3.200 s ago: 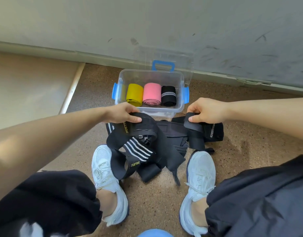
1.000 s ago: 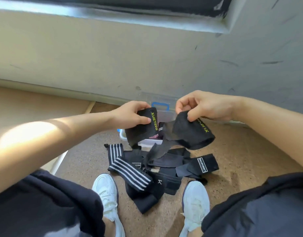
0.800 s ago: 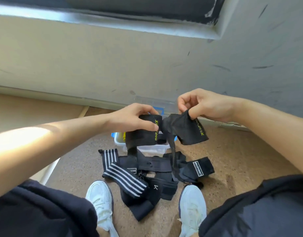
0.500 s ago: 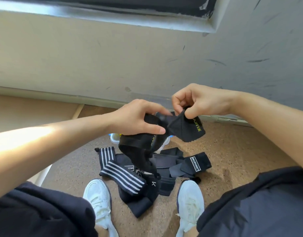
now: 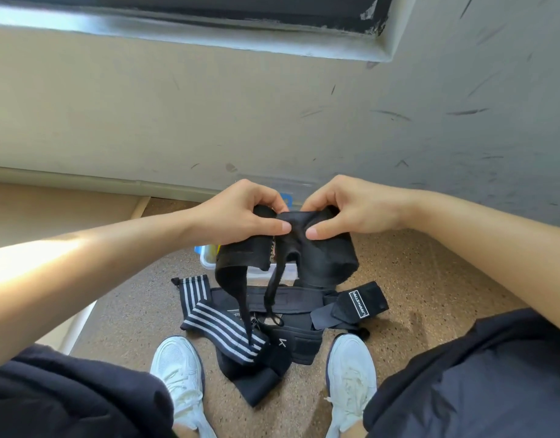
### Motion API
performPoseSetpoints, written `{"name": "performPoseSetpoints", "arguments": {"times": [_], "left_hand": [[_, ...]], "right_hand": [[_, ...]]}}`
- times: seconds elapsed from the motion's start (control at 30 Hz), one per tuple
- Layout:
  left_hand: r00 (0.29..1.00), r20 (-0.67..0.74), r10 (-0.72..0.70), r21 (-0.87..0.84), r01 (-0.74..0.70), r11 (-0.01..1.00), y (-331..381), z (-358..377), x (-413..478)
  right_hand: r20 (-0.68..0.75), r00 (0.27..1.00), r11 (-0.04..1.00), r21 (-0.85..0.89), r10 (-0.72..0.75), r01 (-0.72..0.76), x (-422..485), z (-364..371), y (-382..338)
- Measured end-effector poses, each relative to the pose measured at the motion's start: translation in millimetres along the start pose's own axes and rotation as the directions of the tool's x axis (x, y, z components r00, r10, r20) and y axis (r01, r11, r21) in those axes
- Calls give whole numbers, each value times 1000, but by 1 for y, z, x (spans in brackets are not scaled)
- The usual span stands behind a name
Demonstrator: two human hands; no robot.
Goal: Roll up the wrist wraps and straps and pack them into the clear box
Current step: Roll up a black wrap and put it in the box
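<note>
Two hands [image 5: 240, 214] [image 5: 351, 210] closer, one wrap [image 5: 323, 263]

Behind the black wrap [image 5: 323, 260] the clear box [image 5: 208, 263] is mostly hidden: only a corner, a yellow sliver [image 5: 210, 249] and a blue handle tip [image 5: 287, 198] show. Below the wrap, both white shoes [image 5: 177, 368] run off the bottom edge

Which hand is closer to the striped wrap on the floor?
Left. The left hand, gripping a black wrap, is raised above the striped wrap; the right hand holds the same wrap farther right.
</note>
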State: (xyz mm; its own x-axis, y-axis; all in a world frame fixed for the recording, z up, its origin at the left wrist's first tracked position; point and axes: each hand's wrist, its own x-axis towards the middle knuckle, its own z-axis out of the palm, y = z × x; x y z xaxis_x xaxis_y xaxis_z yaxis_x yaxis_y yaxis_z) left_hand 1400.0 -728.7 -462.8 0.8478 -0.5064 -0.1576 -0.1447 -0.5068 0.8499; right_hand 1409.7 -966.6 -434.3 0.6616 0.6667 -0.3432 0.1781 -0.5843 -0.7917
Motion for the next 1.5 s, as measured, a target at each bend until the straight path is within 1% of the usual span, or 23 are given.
{"name": "performPoseSetpoints", "arguments": {"times": [0.1,0.23,0.33,0.4,0.47,0.53,0.63,0.7,0.77,0.83,0.9,0.97,1.0,1.07,1.13,1.2,1.3,1.37,1.5], "left_hand": [[1000,23,-16,-20,17,1000,-11,-2,-3],[999,24,-44,-45,45,998,-19,0,0],[989,132,-62,-108,77,991,-16,3,1],[980,195,-45,-127,70,989,-15,8,3],[982,185,-44,-112,65,992,-16,12,4],[985,160,-70,-79,83,993,-21,13,3],[981,143,-133,88,121,989,-30,9,-3],[979,145,-140,145,119,982,-38,6,-6],[983,138,-123,111,108,988,-41,5,-6],[979,162,-122,2,123,992,-40,3,-3],[968,210,-136,-123,164,979,-36,-1,0],[968,225,-116,-168,155,973,-31,-6,0],[970,219,-107,-191,150,970,-30,-8,-1],[973,213,-87,-257,142,956,-28,-10,-2],[976,209,-59,-305,122,944,-26,-9,-3],[980,198,-29,-358,100,928,-21,-8,-3],[984,178,-5,-398,77,914,-16,-7,-3],[984,175,-18,-402,88,912,-16,-7,-4],[964,257,-72,-277,145,950,-17,-8,-10]], "right_hand": [[49,999,998,55,2,-5,-8,-11,-1],[72,997,995,99,-16,9,-12,-20,0],[92,995,997,70,-37,30,-12,-23,-1],[117,992,999,39,-39,35,-13,-24,-3],[115,993,1000,-8,-14,15,-14,-25,-5],[88,995,995,-95,37,-29,-17,-29,-5],[14,991,952,-279,133,-124,-25,-45,0],[-27,984,941,-287,177,-177,-30,-54,5],[3,980,951,-242,201,-195,-30,-52,8],[67,975,953,-233,213,-193,-25,-45,8],[113,970,949,-260,215,-180,-20,-41,8],[147,964,940,-294,221,-171,-19,-42,5],[163,963,945,-284,213,-161,-19,-42,5],[171,975,976,-186,142,-109,-21,-37,3],[134,990,999,-42,34,-29,-18,-26,2],[105,994,998,51,-26,21,-11,-16,1],[152,988,996,82,-43,31,1,-5,4],[137,990,996,91,-25,13,3,-3,4],[130,991,995,98,-3,-10,-3,-15,2]]}}
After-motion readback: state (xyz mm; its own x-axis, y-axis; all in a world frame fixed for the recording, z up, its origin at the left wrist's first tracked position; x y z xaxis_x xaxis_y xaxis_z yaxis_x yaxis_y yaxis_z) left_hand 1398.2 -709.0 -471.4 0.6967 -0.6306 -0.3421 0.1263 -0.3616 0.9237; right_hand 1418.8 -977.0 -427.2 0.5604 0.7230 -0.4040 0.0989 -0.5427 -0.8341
